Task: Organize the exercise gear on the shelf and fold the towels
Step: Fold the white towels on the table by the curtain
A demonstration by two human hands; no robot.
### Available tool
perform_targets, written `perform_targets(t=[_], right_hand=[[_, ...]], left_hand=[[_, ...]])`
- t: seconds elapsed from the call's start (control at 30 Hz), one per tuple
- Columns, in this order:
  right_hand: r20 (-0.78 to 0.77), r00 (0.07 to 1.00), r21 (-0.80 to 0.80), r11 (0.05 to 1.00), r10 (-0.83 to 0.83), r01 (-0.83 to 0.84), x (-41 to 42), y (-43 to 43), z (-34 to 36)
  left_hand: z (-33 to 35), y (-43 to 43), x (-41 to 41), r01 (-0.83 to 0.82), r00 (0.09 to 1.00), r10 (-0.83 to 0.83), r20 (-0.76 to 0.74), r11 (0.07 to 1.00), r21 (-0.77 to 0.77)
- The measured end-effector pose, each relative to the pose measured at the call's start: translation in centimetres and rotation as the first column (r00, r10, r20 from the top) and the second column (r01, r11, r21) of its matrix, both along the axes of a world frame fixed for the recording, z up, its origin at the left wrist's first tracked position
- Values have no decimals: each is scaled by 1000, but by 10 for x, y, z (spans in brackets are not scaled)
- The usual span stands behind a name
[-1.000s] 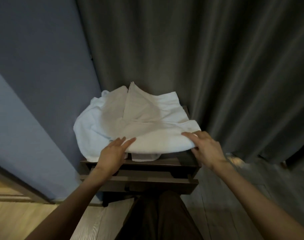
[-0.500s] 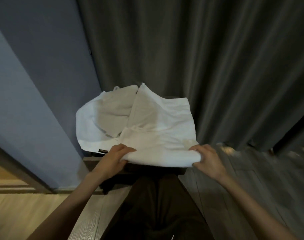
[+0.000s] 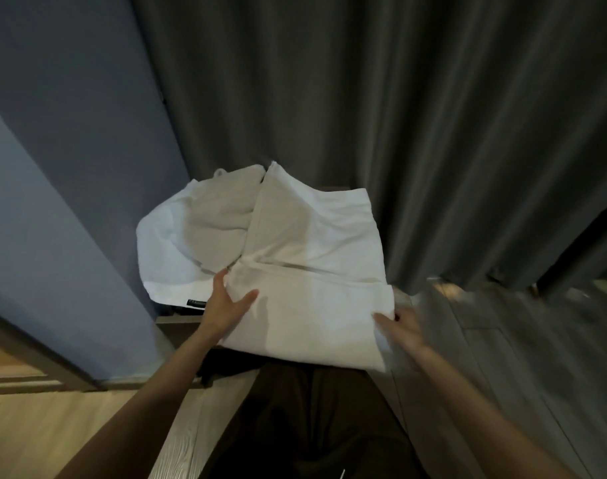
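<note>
A white towel [image 3: 312,305] lies folded across the top of a low dark wooden shelf [image 3: 172,321], its near part hanging over the front edge toward me. My left hand [image 3: 226,305] holds the towel's left edge, thumb on top of the cloth. My right hand [image 3: 400,326], blurred, grips the right edge, one finger over the fabric. A second white towel [image 3: 177,243] with a small black label sits crumpled behind and to the left, partly under the first.
A dark grey curtain [image 3: 399,115] hangs right behind the shelf. A blue-grey wall [image 3: 70,167] closes the left side. My dark trousers [image 3: 312,426] are directly below the shelf front, with grey wood floor [image 3: 502,357] to the right.
Both hands have drawn the folded front of the towel toward me, so it now spreads wider and hangs over the shelf front. The view tilted down slightly.
</note>
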State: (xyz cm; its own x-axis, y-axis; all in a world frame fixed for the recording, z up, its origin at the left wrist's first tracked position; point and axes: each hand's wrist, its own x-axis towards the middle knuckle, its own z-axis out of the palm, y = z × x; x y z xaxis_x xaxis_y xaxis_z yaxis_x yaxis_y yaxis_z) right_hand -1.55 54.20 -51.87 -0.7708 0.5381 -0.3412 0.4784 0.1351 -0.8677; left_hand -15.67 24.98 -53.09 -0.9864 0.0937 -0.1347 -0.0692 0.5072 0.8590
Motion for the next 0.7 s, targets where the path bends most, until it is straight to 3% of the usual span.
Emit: perform_targets(t=[0.1, 0.2, 0.33, 0.43, 0.6, 0.7], right_hand=[[-159, 987, 57, 998, -16, 25, -4, -5, 8], [-306, 949, 146, 989, 76, -32, -7, 1, 16], [-432, 900, 169, 985, 56, 19, -24, 15, 24], [-429, 903, 169, 983, 11, 68, -48, 25, 19], [-334, 941, 209, 970, -45, 121, -76, 31, -16], [-419, 907, 265, 950, -41, 166, -81, 31, -16]], left_hand=[[0, 7, -8, -36, 995, 28, -91, 995, -88], [9, 11, -14, -46, 983, 52, -174, 998, 37], [28, 19, -31, -109, 961, 151, -231, 976, 187], [33, 27, -48, -138, 960, 177, -217, 973, 184], [19, 35, -64, -172, 975, 176, -139, 984, 41], [24, 38, -69, -168, 953, 194, -231, 977, 130]])
